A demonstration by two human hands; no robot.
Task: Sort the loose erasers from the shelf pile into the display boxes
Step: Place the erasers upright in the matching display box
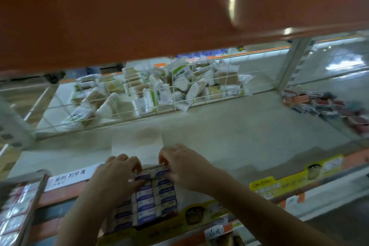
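Observation:
A display box [111, 223] filled with rows of blue-and-white wrapped erasers [146, 208] sits at the shelf's front edge, low in the middle of the head view. My left hand [117, 175] lies over the box's left side, fingers curled onto the top erasers. My right hand [183, 166] is at the box's far right corner, fingers bent down over the back row. The frame is blurred, so I cannot tell whether either hand pinches an eraser. A second box of wrapped erasers [14, 211] stands at the far left.
The white shelf board [229, 132] stretches behind the box. A wire grid [139, 94] backs it, with white and green packets [179, 84] piled beyond. Red and dark small packs [327, 108] lie at the right. An orange shelf [139, 6] hangs overhead.

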